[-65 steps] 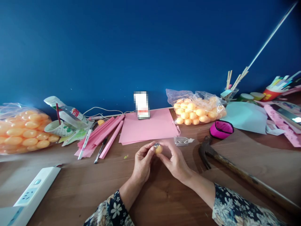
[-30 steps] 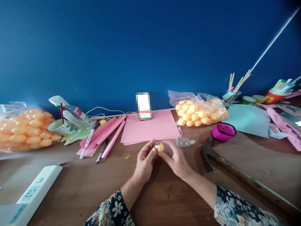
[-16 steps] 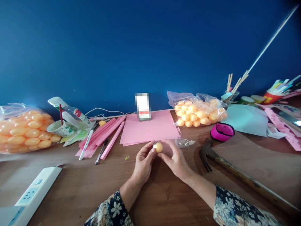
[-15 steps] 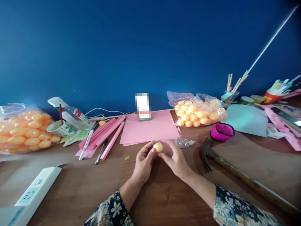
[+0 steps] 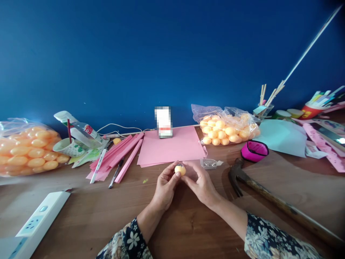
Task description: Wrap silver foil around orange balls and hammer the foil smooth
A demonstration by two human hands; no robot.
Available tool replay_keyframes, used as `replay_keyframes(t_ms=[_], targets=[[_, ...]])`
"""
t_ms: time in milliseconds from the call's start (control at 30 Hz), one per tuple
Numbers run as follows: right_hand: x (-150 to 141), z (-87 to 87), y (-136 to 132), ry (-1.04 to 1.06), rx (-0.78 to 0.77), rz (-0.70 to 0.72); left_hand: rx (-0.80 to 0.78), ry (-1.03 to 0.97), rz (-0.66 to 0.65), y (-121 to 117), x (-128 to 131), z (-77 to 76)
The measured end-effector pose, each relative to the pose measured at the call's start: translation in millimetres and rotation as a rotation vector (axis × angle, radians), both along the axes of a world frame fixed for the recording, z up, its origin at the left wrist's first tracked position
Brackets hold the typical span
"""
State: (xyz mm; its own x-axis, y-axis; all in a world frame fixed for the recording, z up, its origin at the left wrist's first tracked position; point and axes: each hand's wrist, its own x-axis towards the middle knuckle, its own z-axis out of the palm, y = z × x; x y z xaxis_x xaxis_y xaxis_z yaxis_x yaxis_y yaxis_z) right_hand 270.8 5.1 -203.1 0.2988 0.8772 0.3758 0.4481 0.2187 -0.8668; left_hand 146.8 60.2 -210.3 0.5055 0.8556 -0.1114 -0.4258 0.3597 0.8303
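Observation:
A small pale yellow ball (image 5: 180, 170) with a shiny grey patch on its top is held over the wooden table. My left hand (image 5: 165, 182) pinches it from the left, thumb on its front. From the right, my right hand (image 5: 201, 182) has its thumb and forefinger at the ball's side and top; its other fingers are partly hidden. Just behind my hands lie sheets of pink paper (image 5: 169, 149). A small clear packet (image 5: 208, 164) with grey contents rests beyond my right hand.
A claw hammer (image 5: 264, 190) and a magenta band (image 5: 254, 151) lie to the right. Bags of orange balls (image 5: 223, 131) stand at the back right and far left. Pink strips (image 5: 115, 154), pens, a paper cup (image 5: 67, 148) and a power strip (image 5: 43, 212) are on the left.
The ball has turned in my fingers, so its grey patch has gone from the upper left to the top. My right fingertips have moved slightly closer to it.

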Motion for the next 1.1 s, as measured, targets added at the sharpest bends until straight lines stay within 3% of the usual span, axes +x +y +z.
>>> replay_keyframes(t_ms=[700,1100], targets=[[4.7,6.0,1.5,0.090,0.003,-0.002,-0.065,-0.057,-0.030,-0.1,1.3,-3.1],[1.4,6.8,-0.3,0.097,-0.019,0.021,0.027,0.011,0.019,-1.0,1.1,-1.3]])
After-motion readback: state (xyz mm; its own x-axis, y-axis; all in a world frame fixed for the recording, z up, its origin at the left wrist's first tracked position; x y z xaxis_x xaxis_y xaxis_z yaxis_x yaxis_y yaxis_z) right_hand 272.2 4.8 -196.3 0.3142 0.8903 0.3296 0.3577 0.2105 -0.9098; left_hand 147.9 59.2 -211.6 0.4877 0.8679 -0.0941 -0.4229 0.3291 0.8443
